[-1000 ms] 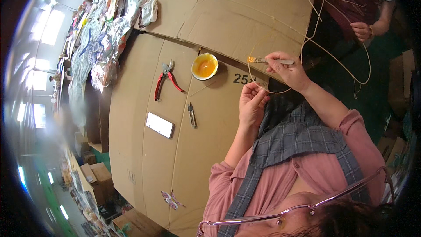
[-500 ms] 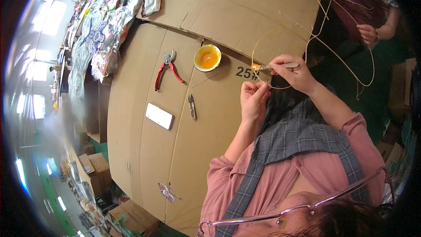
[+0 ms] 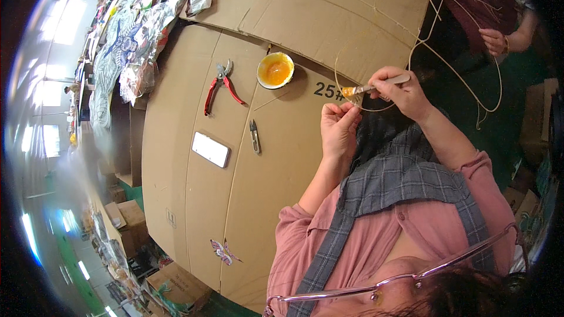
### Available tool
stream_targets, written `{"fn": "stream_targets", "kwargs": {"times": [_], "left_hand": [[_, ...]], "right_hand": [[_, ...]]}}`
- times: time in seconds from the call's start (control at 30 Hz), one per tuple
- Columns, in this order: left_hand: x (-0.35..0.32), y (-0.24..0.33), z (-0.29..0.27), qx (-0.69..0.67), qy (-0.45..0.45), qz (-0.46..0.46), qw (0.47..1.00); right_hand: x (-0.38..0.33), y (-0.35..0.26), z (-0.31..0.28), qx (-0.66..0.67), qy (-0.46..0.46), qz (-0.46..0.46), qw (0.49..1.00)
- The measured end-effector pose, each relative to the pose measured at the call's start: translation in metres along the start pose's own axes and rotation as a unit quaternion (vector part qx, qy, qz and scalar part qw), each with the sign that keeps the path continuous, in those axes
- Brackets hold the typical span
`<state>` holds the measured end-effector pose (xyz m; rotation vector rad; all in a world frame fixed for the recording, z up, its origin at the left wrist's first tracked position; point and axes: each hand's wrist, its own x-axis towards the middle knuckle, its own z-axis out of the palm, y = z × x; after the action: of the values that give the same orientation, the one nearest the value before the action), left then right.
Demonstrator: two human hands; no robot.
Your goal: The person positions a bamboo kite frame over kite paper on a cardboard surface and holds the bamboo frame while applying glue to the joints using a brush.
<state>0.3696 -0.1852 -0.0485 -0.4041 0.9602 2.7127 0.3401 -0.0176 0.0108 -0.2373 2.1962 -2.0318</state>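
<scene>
My right hand grips the handle of a flat paintbrush. Orange-yellow paste coats its bristles, which are close to a thin curved strip, bamboo or cane by its look; contact is hard to make out. Just below the brush, my left hand pinches that strip between thumb and fingertips. The strip bends round into a loop above the table's right edge. To the left stands a small white bowl with orange-yellow paste inside.
On the cardboard-covered table lie red-handled pruning shears, thread snips, a phone and a butterfly cut-out. At upper right, a co-worker's hand holds a thin-strip frame. Plastic-wrapped goods are piled at far left.
The brush and my right hand have shifted slightly to the right. My left hand keeps its pinch on the strip. The table things appear a little higher in the view.
</scene>
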Motion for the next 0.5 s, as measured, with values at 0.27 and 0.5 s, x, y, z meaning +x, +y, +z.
{"fn": "stream_targets", "kwargs": {"times": [0.27, 0.5], "left_hand": [[-0.001, 0.007, -0.002, -0.041, -0.004, -0.021, 0.999], [0.005, 0.03, 0.004, 0.0, -0.004, -0.052, 0.999]], "right_hand": [[0.0, 0.002, 0.003, 0.024, 0.035, -0.012, 0.999], [-0.001, 0.003, 0.005, 0.009, 0.102, -0.05, 0.993]]}}
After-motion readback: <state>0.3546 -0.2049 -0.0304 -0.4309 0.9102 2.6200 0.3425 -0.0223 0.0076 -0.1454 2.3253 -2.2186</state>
